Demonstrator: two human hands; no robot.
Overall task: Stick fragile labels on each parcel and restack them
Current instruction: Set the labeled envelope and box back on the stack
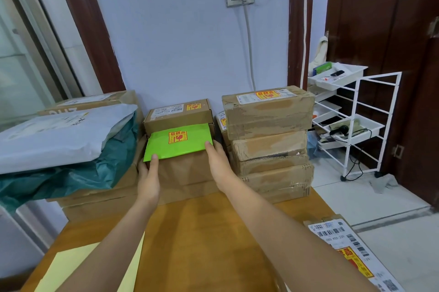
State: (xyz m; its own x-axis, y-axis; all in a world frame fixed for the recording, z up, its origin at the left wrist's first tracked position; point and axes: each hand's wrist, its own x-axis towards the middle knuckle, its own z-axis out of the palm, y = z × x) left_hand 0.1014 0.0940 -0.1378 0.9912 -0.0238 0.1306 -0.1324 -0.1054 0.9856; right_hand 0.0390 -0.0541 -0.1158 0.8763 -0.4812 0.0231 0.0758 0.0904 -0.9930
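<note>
A bright green flat parcel (178, 143) with a red-and-yellow fragile label (177, 137) lies on top of a brown cardboard box (187, 172) in the middle stack. My left hand (148, 176) holds the parcel's near left corner, thumb on top and fingers under the edge. My right hand (217, 163) touches its near right corner with the thumb on top. Behind it sits a labelled brown box (178, 114). To the right stands a tall stack of taped boxes (269, 139), the top one labelled.
On the left, a grey mailer bag (59, 134) and a teal bag (78, 172) lie over more boxes. A labelled box (351, 251) sits at the near right table edge, yellow sheets (78, 268) at the near left. A white rack (351, 123) stands on the floor at right.
</note>
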